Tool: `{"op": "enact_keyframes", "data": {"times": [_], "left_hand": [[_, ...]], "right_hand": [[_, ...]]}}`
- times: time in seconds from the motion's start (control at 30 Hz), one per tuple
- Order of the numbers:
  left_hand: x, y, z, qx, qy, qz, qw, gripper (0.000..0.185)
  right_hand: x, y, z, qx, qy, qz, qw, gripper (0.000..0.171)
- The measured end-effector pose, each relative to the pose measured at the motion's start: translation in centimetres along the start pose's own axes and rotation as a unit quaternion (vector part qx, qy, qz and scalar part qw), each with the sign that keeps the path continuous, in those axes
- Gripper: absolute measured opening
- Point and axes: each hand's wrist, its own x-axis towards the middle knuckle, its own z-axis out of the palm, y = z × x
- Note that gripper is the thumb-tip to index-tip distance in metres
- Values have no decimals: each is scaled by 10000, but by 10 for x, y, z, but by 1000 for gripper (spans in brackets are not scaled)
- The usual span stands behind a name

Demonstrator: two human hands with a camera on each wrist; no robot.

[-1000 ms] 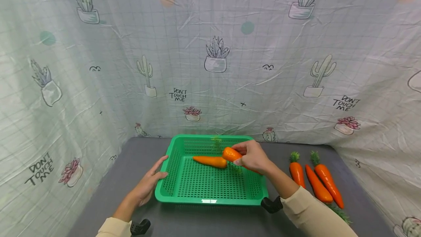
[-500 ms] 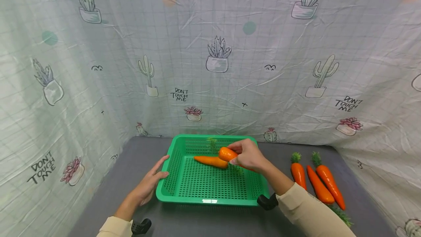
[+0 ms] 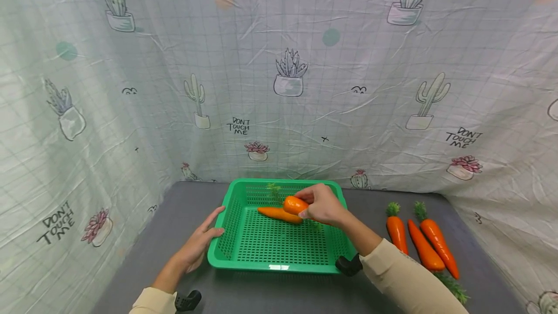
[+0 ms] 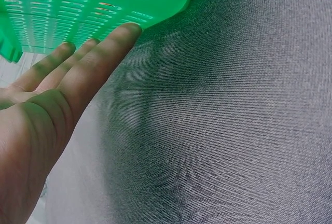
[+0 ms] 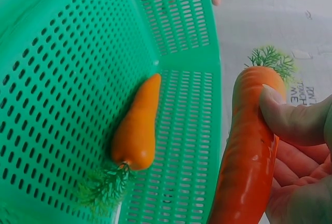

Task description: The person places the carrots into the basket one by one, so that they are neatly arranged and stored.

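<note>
One carrot (image 3: 295,204) is pinched between the thumb and fingers of the right hand (image 3: 323,206), above the green basket (image 3: 244,266), toward its far edge. The left hand (image 3: 196,246) is unclenched, straightened fingers set against the basket's left edge. A second carrot (image 3: 275,213) is contained within.

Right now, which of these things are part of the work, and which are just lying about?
Part of the work:
held carrot, in the right hand
green basket, left hand at its side
carrot inside the basket
probably the three loose carrots at the right, though no hand touches them

Just there, it seems:
plant-print curtain behind
gray tabletop, as mere support
</note>
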Motion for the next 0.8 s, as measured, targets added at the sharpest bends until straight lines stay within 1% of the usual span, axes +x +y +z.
{"op": "enact_keyframes", "data": {"times": [0.27, 0.5, 0.8], "left_hand": [[1, -3, -1, 61, -16, 38, 10000, 76], [2, -3, -1, 124, 80, 68, 9999, 74], [1, -4, -2, 76, -88, 81, 9999, 75]], "right_hand": [[7, -2, 5, -134, -61, -172, 9997, 49], [11, -6, 8, -203, -161, -289, 9992, 48], [16, -10, 14, -142, -283, -364, 9988, 49]]}}
